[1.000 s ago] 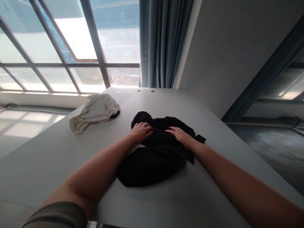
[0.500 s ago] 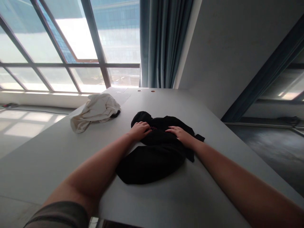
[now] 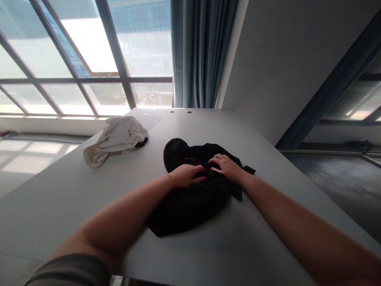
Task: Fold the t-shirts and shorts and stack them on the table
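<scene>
A crumpled black garment (image 3: pixel 190 210) with small pinkish lettering lies in a loose heap on the white table (image 3: pixel 258 238). My left hand (image 3: pixel 188 176) rests on the middle of the cloth, its fingers stretched towards the right and the thumb apart. Close beside it, my right hand (image 3: pixel 226 167) touches the garment from the right with its fingers spread and slightly bent. A gap separates the fingertips of the two hands. Part of the lettering shows just beyond my left hand; what kind of garment it is, I cannot tell.
A rumpled off-white garment (image 3: pixel 119 137) with a dark patch lies at the table's left edge. Two small round holes mark the far end. Beyond stand large windows (image 3: pixel 98 93), a blue-grey curtain (image 3: pixel 196 55) and a slanting wall (image 3: pixel 268 75).
My left hand has slid right and nearer across the black cloth, uncovering more lettering. My right hand has shifted only slightly, its fingers more bent. The off-white garment stays in place.
</scene>
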`<state>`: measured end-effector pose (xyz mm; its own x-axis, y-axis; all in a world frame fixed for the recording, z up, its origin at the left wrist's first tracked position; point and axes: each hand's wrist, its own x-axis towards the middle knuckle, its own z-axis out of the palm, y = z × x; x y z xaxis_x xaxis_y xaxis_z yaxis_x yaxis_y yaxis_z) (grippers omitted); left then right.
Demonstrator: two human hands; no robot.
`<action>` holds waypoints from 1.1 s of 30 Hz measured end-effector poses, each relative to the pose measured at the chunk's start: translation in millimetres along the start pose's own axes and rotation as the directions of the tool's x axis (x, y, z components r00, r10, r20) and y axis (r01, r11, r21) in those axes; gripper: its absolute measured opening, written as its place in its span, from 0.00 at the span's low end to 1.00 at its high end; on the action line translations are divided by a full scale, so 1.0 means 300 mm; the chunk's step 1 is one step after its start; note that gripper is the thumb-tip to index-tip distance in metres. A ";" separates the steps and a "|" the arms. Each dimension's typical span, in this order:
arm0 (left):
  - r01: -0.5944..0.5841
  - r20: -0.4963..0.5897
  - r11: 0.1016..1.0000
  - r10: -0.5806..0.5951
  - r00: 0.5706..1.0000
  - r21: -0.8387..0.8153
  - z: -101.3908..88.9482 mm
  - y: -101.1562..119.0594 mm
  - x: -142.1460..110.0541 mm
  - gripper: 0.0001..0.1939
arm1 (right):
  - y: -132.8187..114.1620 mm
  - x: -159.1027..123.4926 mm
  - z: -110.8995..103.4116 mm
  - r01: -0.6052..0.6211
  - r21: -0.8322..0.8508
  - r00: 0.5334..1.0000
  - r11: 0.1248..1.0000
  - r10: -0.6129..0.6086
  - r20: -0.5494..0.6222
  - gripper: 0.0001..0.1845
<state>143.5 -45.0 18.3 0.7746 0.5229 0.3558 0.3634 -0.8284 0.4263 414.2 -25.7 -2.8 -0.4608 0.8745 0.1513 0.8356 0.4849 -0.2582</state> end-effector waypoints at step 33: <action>0.421 -0.688 0.861 -0.121 0.715 0.286 -0.313 -0.295 -0.135 0.15 | 0.120 -0.052 -0.120 0.003 -0.174 0.932 0.985 -0.065 -0.357 0.16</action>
<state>31.4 25.9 44.1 0.1536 0.6127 0.7753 0.7869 -0.5504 0.2791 462.2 -22.2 19.9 -0.3774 0.7806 0.4983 0.8736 0.4787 -0.0883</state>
